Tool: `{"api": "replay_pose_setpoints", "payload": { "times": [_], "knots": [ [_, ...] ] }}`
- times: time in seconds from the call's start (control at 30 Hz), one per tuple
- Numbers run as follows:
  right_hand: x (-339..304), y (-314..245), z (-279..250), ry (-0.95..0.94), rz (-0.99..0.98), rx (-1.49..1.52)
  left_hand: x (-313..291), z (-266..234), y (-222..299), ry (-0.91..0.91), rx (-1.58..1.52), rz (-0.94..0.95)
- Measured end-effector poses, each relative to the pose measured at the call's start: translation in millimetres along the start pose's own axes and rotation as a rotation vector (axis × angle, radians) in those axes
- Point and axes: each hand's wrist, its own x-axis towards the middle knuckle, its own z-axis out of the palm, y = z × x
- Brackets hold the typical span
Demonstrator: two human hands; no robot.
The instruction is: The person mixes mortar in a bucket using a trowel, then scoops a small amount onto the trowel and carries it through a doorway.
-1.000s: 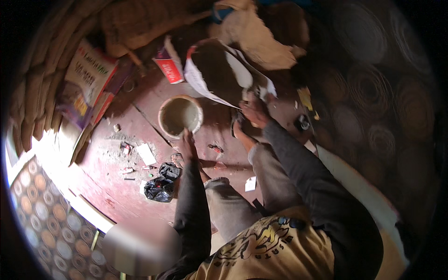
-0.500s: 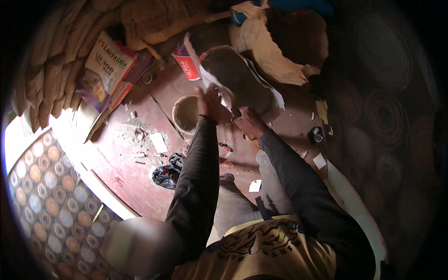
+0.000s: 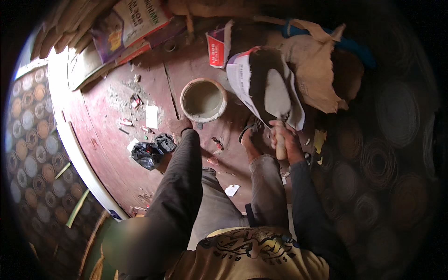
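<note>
My right hand [image 3: 290,140] is closed round the wooden handle of a trowel [image 3: 277,95]. Its pale pointed blade lies over the mouth of a torn-open white and purple paper bag [image 3: 240,70], which has dark grey powder inside. Just left of the bag stands a round bowl [image 3: 223,95] with a crusted rim and a grey mix in it. My left hand [image 3: 180,126] is low beside the bowl's near left edge, on or just above the floor; its fingers are blurred, and I cannot tell whether it touches anything.
A torn brown paper sack [image 3: 312,70] lies right of the bag. At the back left lean printed bags [image 3: 128,28]. A black plastic bag [image 3: 147,156], a white card [image 3: 151,116] and scraps litter the reddish floor [image 3: 102,135]. My foot [image 3: 250,133] is close to the bag.
My left hand has let go of the paper bag's edge and moved left to the bowl. The trowel blade now shows over the bag's opening. The view has shifted.
</note>
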Motion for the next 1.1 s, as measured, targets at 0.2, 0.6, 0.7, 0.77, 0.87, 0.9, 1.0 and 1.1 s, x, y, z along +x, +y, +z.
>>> {"api": "replay_pose_setpoints", "payload": {
  "times": [0.2,0.6,0.7,0.77,0.87,0.9,1.0,1.1],
  "knots": [
    [-21.4,18.3,-2.0,0.111,-0.210,-0.199,90.6,55.8,-37.7,-0.312,-0.230,0.104],
    [40.8,65.7,-4.9,0.478,-0.048,-1.192,43.7,92.3,-20.6,-0.513,-0.288,0.847],
    [30.3,46.6,-27.1,0.554,-0.166,-1.102,10.4,71.3,31.6,-0.841,-0.788,0.073],
    [28.6,66.0,-52.8,0.415,-0.472,-1.354,30.7,71.3,14.4,-0.563,-0.331,0.554],
    [12.3,75.1,-56.3,0.439,-0.504,-1.002,41.2,79.7,-21.4,-0.243,-0.124,0.594],
    [-2.1,66.9,-40.7,0.492,-0.448,-0.853,35.2,79.5,-25.3,-0.334,-0.315,0.433],
    [-44.2,50.9,-2.6,0.440,-0.588,-0.861,52.2,52.3,-41.1,-0.588,-0.960,-0.202],
    [-73.6,46.5,-39.5,0.465,-0.723,-0.979,65.9,-12.1,-71.5,-0.534,-0.801,-0.091]
  ]
}}
